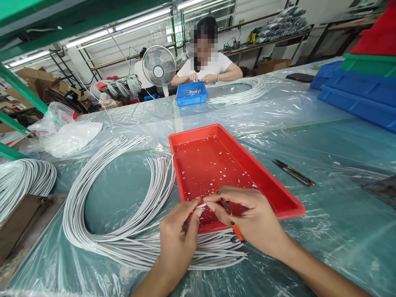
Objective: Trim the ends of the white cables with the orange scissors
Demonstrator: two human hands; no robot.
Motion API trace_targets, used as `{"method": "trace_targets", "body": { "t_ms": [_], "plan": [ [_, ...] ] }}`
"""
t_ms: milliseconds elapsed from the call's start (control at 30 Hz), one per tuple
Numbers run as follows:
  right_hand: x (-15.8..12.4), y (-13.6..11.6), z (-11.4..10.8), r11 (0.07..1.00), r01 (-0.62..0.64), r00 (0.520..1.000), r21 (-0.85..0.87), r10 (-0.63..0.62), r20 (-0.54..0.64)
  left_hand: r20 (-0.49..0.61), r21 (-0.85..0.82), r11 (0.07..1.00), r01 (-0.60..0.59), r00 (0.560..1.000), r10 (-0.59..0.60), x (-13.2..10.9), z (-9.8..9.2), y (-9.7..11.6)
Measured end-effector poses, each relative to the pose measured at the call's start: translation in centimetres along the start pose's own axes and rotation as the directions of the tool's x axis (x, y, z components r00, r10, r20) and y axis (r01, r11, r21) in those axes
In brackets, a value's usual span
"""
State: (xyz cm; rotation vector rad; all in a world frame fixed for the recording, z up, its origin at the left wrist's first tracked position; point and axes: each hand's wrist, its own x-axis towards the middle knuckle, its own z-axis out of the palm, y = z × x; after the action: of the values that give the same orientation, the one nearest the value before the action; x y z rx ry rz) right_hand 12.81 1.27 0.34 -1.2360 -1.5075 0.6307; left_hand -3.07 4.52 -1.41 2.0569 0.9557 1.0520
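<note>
My left hand [179, 227] pinches the end of a white cable [201, 206] between thumb and forefinger, above the near end of a red tray [272, 189]. Thumb and fingertips of my right hand [247, 214] meet at that same cable end. A small tool with orange and dark parts [236, 231] lies within the right hand; its kind is partly hidden by the fingers. Small white scraps are scattered over the tray's floor. A looped bundle of white cables [76, 210] lies left of the tray and runs under my hands, its ends fanned out below the tray.
Dark thread snips [293, 172] lie right of the tray. Stacked blue bins [359, 99] stand at the far right. Another cable coil [27, 177] is at the left edge. Across the table, a person in white [222, 66] works over a blue tray [192, 100], near a fan [159, 66].
</note>
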Motion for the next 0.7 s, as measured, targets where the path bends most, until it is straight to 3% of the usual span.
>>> {"method": "trace_targets", "body": {
  "t_ms": [133, 300, 433, 500, 600, 633, 700],
  "plan": [
    [-0.1, 0.1, 0.0, 0.999, -0.02, 1.0, -0.03, 0.021, 0.023, 0.047, 0.011, 1.0, 0.004, 0.999, -0.005, 0.3, -0.1, 0.4],
    [-0.1, -0.3, 0.1, 0.978, -0.203, 0.979, 0.047, 0.201, 0.039, -0.069, 0.255, 0.939, -0.23, 0.965, 0.255, 0.0, -0.3, -0.2],
    [-0.2, -0.4, 0.0, 0.89, -0.384, 0.923, 0.245, 0.36, 0.136, -0.052, 0.412, 0.832, -0.372, 0.902, 0.429, -0.5, -0.3, -0.8],
    [-0.4, -0.1, 0.1, 0.847, -0.425, 0.905, 0.319, 0.397, 0.152, -0.084, 0.379, 0.853, -0.358, 0.905, 0.417, -0.8, -0.3, -0.6],
    [-0.5, 0.1, 0.5, 0.84, -0.406, 0.908, 0.36, 0.415, 0.056, -0.225, 0.226, 0.932, -0.282, 0.916, 0.332, -1.5, -0.1, 0.1],
    [-0.6, 0.1, 0.6, 0.85, -0.389, 0.911, 0.355, 0.413, 0.008, -0.235, 0.15, 0.957, -0.246, 0.932, 0.277, -1.7, -0.1, 0.4],
    [-0.8, -0.1, 1.0, 0.887, -0.346, 0.92, 0.306, 0.385, -0.074, -0.133, -0.042, 0.995, -0.092, 0.987, 0.086, -2.1, 0.1, 0.9]
  ]
}}
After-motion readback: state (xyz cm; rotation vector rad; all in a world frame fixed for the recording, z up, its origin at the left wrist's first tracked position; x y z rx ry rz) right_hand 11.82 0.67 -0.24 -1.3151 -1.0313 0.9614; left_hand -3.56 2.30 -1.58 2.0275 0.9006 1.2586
